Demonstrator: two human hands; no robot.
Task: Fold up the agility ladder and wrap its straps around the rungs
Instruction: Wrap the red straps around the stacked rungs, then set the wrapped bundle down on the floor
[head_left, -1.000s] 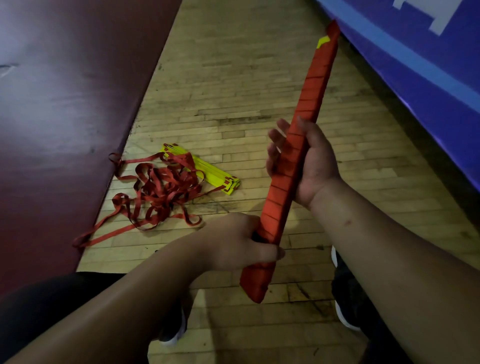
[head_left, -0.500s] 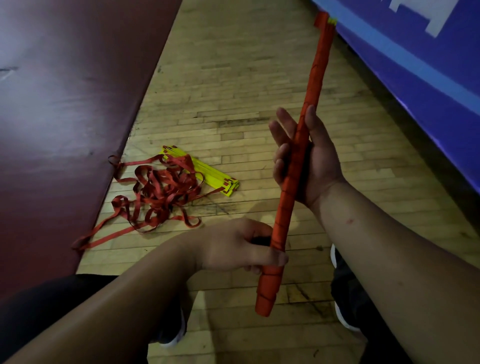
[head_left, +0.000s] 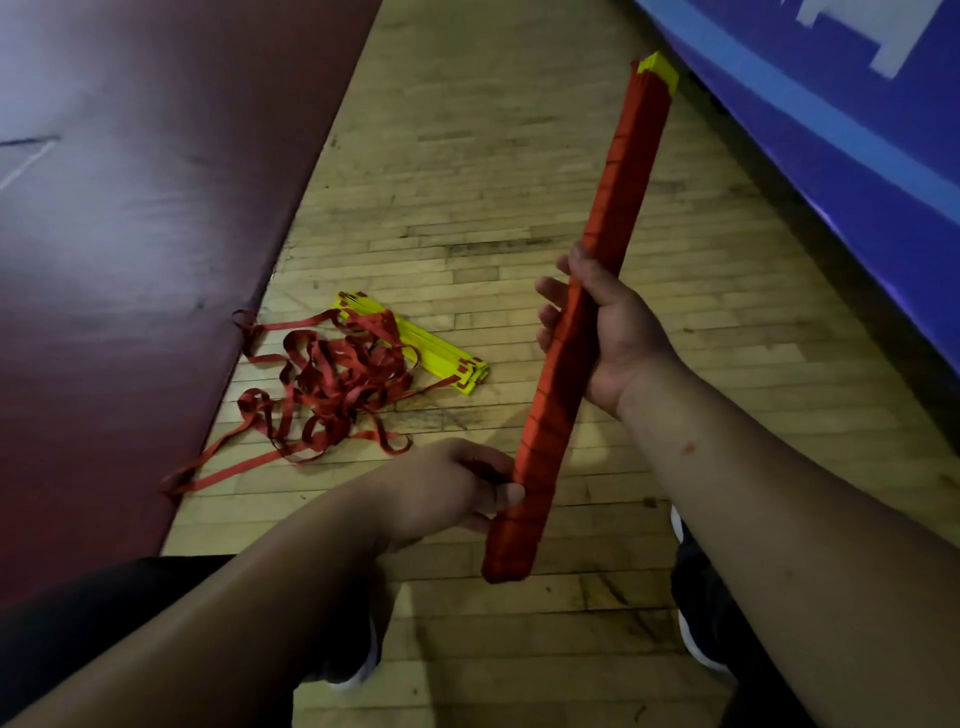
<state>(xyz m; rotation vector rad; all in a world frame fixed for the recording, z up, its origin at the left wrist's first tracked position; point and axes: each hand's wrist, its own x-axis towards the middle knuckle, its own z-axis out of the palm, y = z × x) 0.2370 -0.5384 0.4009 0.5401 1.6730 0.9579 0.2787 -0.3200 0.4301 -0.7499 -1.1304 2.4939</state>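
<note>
A folded agility ladder bundle (head_left: 613, 218), wound tightly in red strap with yellow rung ends showing at its far tip, slants from lower centre up to the right. My right hand (head_left: 618, 338) grips its middle, fingers curled round it. My left hand (head_left: 452, 488) holds the bundle near its lower end, thumb pressed on the strap. A second ladder lies on the floor: stacked yellow rungs (head_left: 431, 353) with a loose tangle of red straps (head_left: 332, 384) beside them.
The wooden floor (head_left: 493, 182) runs between a dark red mat (head_left: 130, 234) on the left and a blue mat (head_left: 857, 156) on the right. My legs and white-soled shoes (head_left: 696, 644) are at the bottom.
The wrapped bundle has been turned about its length between my hands, edge-on half a second ago and now showing a broad face with yellow rung ends at the top. Both hands kept their places.
</note>
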